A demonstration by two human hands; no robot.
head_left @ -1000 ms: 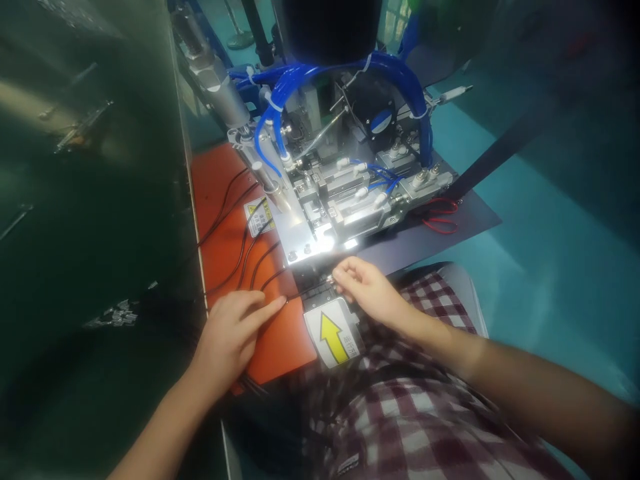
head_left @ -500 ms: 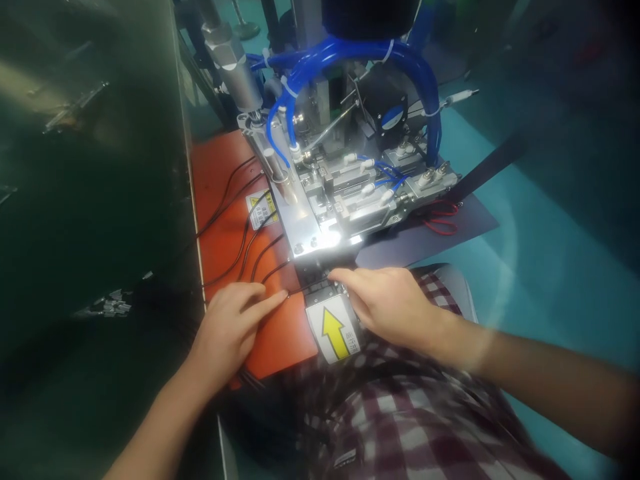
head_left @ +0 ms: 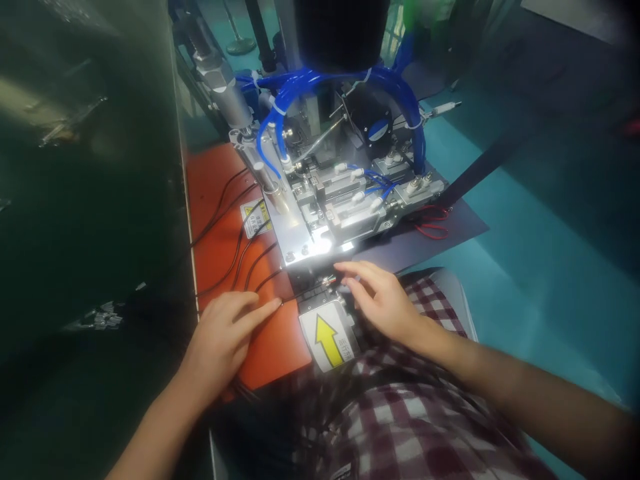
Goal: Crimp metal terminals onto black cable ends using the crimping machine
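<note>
My left hand (head_left: 227,333) rests on the orange plate (head_left: 280,347), its thumb and forefinger closed on a thin black cable (head_left: 300,293). From those fingertips the cable runs right across a dark metal block, and small coloured wire ends (head_left: 330,281) show at its tip. Just right of that tip is my right hand (head_left: 377,300), thumb and forefinger apart with nothing visible between them. Below the cable sits a white label with a yellow arrow (head_left: 327,337). The machine (head_left: 320,213), with metal slides and a brightly lit front edge, stands directly beyond both hands.
Several more black cables (head_left: 240,250) cross the orange plate beside a warning sticker (head_left: 256,219). Thick blue air tubes (head_left: 345,77) arch over the machine. Red wires (head_left: 433,230) hang at its right side. Small metal pieces (head_left: 105,317) lie on the dark green surface at left.
My right thumb and forefinger have parted at the cable's tip, uncovering the coloured wire ends. My left hand keeps its hold on the cable. The whole view has shifted slightly.
</note>
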